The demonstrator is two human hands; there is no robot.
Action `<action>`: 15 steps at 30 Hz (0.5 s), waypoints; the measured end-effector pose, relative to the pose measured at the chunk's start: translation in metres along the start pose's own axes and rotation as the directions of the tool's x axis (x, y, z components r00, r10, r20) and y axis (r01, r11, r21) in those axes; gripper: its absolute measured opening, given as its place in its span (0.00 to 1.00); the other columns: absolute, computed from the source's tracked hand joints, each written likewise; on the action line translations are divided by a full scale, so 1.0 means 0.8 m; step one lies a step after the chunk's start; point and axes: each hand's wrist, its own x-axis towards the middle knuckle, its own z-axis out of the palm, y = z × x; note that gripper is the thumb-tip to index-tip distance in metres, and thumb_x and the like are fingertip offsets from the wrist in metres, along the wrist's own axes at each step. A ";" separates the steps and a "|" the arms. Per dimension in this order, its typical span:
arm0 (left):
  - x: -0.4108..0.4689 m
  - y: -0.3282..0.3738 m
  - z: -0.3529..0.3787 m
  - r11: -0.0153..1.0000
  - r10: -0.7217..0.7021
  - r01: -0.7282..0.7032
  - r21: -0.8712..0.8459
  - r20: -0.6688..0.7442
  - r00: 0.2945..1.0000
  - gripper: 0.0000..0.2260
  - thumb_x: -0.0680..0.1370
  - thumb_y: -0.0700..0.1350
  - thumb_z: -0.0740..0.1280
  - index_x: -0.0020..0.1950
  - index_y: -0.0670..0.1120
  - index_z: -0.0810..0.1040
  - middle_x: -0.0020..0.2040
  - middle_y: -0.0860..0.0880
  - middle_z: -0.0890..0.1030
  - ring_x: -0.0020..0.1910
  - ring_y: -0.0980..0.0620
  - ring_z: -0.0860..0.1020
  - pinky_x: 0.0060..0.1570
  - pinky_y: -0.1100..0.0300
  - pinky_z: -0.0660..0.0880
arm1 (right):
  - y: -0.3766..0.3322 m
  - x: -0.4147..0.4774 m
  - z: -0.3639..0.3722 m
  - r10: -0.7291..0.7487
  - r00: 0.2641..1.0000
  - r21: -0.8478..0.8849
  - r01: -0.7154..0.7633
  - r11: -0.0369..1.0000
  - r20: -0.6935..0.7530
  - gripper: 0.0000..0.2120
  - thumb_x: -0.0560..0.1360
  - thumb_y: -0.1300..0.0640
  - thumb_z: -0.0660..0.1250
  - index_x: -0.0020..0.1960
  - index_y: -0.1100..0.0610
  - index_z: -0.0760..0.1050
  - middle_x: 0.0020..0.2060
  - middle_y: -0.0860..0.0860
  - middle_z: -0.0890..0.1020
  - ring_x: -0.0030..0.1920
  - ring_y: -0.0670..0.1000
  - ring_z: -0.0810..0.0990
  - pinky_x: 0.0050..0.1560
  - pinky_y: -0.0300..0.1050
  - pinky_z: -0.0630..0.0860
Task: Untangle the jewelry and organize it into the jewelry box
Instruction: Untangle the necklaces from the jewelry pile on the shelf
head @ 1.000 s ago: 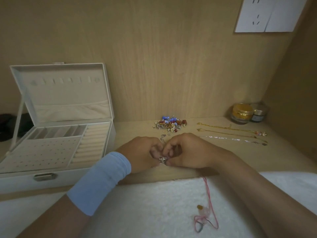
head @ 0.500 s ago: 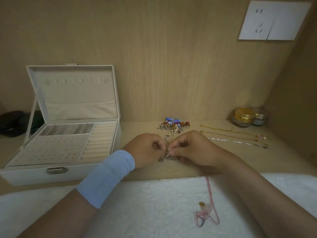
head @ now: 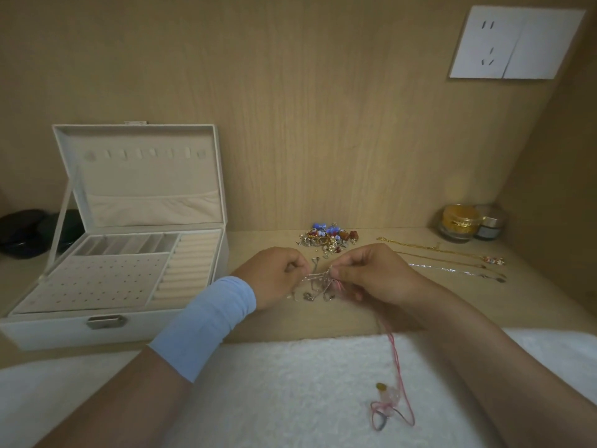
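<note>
Head view: the person's hands meet mid-shelf. The left hand (head: pixel 274 276) and right hand (head: pixel 371 273) each pinch one side of a silvery tangle (head: pixel 318 281), which is pulled taut between them. A pink cord (head: pixel 399 367) trails from the right hand toward five o'clock, onto the towel (head: pixel 274 383). From the hands, the open box (head: pixel 161 328) sits at nine o'clock, a bead pile (head: pixel 329 237) at twelve, and three straightened chains (head: pixel 445 260) at two.
</note>
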 end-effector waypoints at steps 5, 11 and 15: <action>0.010 -0.005 -0.001 0.992 -0.015 0.010 0.122 0.045 0.999 0.06 0.81 0.48 0.63 0.48 0.53 0.79 0.41 0.60 0.77 0.45 0.56 0.76 0.51 0.61 0.71 | 0.004 0.008 -0.003 -0.014 1.000 -0.183 0.012 0.983 -0.012 0.04 0.77 0.64 0.69 0.47 0.60 0.83 0.29 0.50 0.81 0.23 0.43 0.72 0.26 0.36 0.70; 0.011 -0.007 -0.008 0.994 -0.036 0.020 0.109 0.148 0.988 0.09 0.80 0.46 0.63 0.46 0.52 0.82 0.45 0.56 0.81 0.48 0.54 0.79 0.55 0.58 0.74 | 0.007 0.015 -0.006 -0.058 0.998 -0.333 0.052 0.942 -0.007 0.06 0.79 0.63 0.67 0.49 0.57 0.83 0.27 0.47 0.79 0.22 0.39 0.73 0.28 0.30 0.69; 0.012 -0.006 -0.006 1.000 -0.022 0.023 -0.007 0.151 0.988 0.11 0.81 0.43 0.61 0.42 0.51 0.80 0.44 0.55 0.82 0.42 0.56 0.78 0.53 0.58 0.75 | 0.009 0.015 -0.005 -0.063 0.998 -0.357 0.058 0.932 -0.002 0.06 0.79 0.62 0.67 0.48 0.56 0.83 0.27 0.46 0.80 0.24 0.39 0.73 0.31 0.30 0.69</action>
